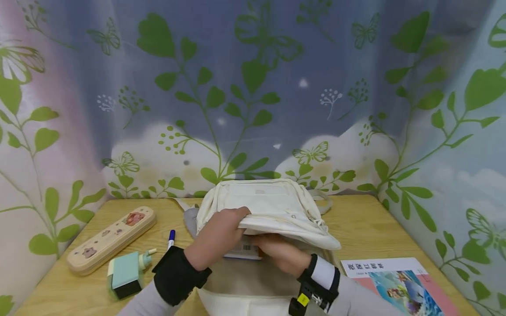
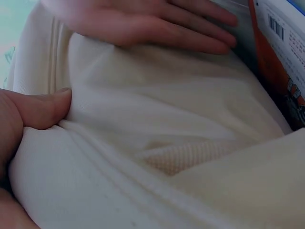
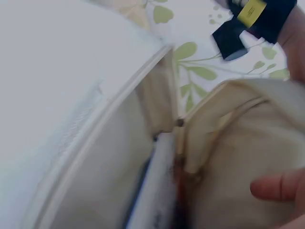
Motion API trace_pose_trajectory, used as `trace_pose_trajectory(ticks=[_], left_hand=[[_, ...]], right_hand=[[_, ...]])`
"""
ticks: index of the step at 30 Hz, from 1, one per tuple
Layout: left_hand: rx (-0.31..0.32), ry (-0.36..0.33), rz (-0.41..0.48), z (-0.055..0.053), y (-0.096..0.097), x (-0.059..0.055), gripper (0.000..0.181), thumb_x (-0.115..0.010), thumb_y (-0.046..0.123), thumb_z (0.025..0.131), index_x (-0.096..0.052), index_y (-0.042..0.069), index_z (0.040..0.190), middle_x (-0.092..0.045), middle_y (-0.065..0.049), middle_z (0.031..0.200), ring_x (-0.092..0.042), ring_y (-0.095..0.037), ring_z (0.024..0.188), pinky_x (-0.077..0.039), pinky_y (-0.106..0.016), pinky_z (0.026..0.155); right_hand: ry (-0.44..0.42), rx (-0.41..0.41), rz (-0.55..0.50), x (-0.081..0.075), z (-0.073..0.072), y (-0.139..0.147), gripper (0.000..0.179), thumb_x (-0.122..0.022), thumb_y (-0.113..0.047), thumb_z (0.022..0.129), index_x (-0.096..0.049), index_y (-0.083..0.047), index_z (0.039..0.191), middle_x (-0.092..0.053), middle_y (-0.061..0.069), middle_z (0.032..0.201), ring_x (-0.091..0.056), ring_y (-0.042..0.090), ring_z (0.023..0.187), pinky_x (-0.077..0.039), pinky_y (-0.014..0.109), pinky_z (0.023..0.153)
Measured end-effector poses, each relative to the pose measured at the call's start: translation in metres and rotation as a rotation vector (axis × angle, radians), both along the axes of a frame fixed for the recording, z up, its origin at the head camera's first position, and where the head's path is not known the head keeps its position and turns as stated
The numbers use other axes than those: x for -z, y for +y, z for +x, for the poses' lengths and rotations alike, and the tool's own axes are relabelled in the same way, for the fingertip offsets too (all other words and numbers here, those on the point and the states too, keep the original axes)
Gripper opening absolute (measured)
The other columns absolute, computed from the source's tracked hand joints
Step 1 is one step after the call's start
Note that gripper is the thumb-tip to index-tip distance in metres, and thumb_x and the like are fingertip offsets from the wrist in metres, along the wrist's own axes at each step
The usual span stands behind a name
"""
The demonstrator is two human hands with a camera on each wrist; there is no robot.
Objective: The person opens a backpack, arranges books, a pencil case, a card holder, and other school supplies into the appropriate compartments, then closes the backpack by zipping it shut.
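Note:
A white backpack (image 1: 258,199) lies unzipped on the table. My left hand (image 1: 219,232) grips the upper edge of its opening. In the left wrist view, that hand's thumb (image 2: 47,109) presses on the cream fabric. My right hand (image 1: 282,252) reaches inside beneath the raised flap, partly hidden in the head view. Its fingers (image 2: 190,28) lie straight along the inner cloth and hold nothing visible. Inside the bag stands a book (image 2: 281,38) with a barcode on its white and orange cover, apart from the right fingers. The right wrist view shows the book blurred, edge-on.
To the left lie a cream pencil case (image 1: 112,241) with cartoon pictures, a mint-green pencil sharpener-like box (image 1: 125,274) and a blue-capped marker (image 1: 171,239). A pink and white book (image 1: 399,285) lies at the right. A leaf-patterned curtain (image 1: 245,109) hangs behind the wooden table (image 1: 356,219).

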State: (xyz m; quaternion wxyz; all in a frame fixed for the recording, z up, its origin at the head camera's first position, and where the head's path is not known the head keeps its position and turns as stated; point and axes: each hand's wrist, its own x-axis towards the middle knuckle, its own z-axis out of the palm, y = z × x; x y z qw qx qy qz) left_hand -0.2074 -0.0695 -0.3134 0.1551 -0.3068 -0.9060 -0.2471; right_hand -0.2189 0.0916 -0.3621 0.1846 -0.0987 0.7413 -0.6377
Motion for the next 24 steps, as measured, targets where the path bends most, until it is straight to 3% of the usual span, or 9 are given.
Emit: trace_pose_trajectory(ticks=[3,5,8,11,13,15,17,21,24], left_hand=[[-0.017,0.007,0.005,-0.003,0.0,-0.001,0.008,-0.056,0.004,0.09,-0.061,0.011,0.09,-0.067,-0.002,0.085,-0.061,-0.009,0.074,-0.045,-0.024,0.066],[-0.03,0.015,-0.003,-0.004,0.001,-0.001,0.009,-0.057,0.004,0.09,-0.062,0.011,0.089,-0.067,0.0,0.083,-0.059,-0.008,0.071,-0.043,-0.023,0.065],[-0.053,0.037,-0.023,-0.005,-0.002,-0.001,0.009,-0.058,0.004,0.089,-0.063,0.012,0.09,-0.066,0.001,0.08,-0.056,-0.007,0.067,-0.042,-0.023,0.063],[-0.061,0.074,-0.042,-0.005,-0.003,0.0,0.009,-0.06,0.005,0.087,-0.063,0.013,0.09,-0.067,0.002,0.08,-0.055,-0.006,0.065,-0.042,-0.022,0.062],[-0.067,0.103,-0.062,-0.004,-0.003,0.003,0.01,-0.062,0.005,0.086,-0.064,0.014,0.09,-0.068,0.002,0.081,-0.053,-0.005,0.062,-0.041,-0.021,0.058],[-0.072,0.13,-0.083,-0.003,-0.002,0.006,0.011,-0.063,0.006,0.084,-0.064,0.015,0.09,-0.069,0.003,0.08,-0.051,-0.003,0.059,-0.039,-0.02,0.054],[-0.083,0.145,-0.101,-0.001,-0.002,0.009,0.013,-0.064,0.005,0.082,-0.064,0.016,0.089,-0.069,0.003,0.079,-0.048,-0.002,0.057,-0.037,-0.019,0.052],[-0.084,0.147,-0.111,0.003,-0.001,0.011,0.014,-0.064,0.004,0.08,-0.064,0.015,0.088,-0.069,0.002,0.077,-0.044,-0.002,0.055,-0.033,-0.019,0.049],[-0.072,0.147,-0.117,0.005,0.0,0.013,0.013,-0.063,0.004,0.081,-0.064,0.015,0.088,-0.068,0.002,0.075,-0.04,-0.003,0.053,-0.029,-0.019,0.047]], right_hand=[[0.021,-0.167,0.094,-0.012,0.01,0.016,0.024,-0.048,-0.013,0.094,-0.051,-0.005,0.116,-0.049,0.002,0.104,-0.046,0.017,0.085,-0.037,0.034,0.075],[0.042,-0.312,0.217,-0.023,0.018,0.028,0.032,-0.048,-0.019,0.096,-0.053,-0.006,0.124,-0.054,0.004,0.121,-0.051,0.017,0.103,-0.04,0.034,0.086],[0.125,-0.624,0.324,-0.037,0.025,0.05,0.038,-0.043,-0.024,0.1,-0.051,-0.007,0.133,-0.052,0.012,0.135,-0.051,0.018,0.122,-0.04,0.029,0.1],[0.229,-0.896,0.329,-0.049,0.032,0.08,0.036,-0.038,-0.022,0.102,-0.052,-0.005,0.131,-0.057,0.013,0.13,-0.054,0.01,0.119,-0.041,0.022,0.098],[0.286,-0.985,0.349,-0.053,0.037,0.105,0.034,-0.039,-0.02,0.102,-0.057,-0.005,0.126,-0.061,0.01,0.125,-0.055,0.005,0.114,-0.043,0.021,0.095],[0.313,-0.984,0.387,-0.053,0.043,0.132,0.029,-0.043,-0.018,0.1,-0.064,-0.008,0.118,-0.065,0.005,0.119,-0.056,-0.001,0.108,-0.046,0.021,0.09],[0.399,-0.94,0.47,-0.046,0.048,0.158,0.024,-0.049,-0.017,0.098,-0.067,-0.011,0.112,-0.067,0.0,0.112,-0.058,-0.003,0.101,-0.049,0.02,0.082],[0.615,-0.736,0.656,-0.017,0.054,0.207,0.017,-0.054,-0.015,0.095,-0.065,-0.015,0.108,-0.066,-0.002,0.104,-0.058,0.0,0.094,-0.048,0.019,0.071],[0.618,-0.571,0.899,0.005,0.06,0.238,0.033,-0.058,-0.031,0.093,-0.057,-0.014,0.121,-0.059,0.006,0.117,-0.058,0.012,0.103,-0.049,0.026,0.074]])
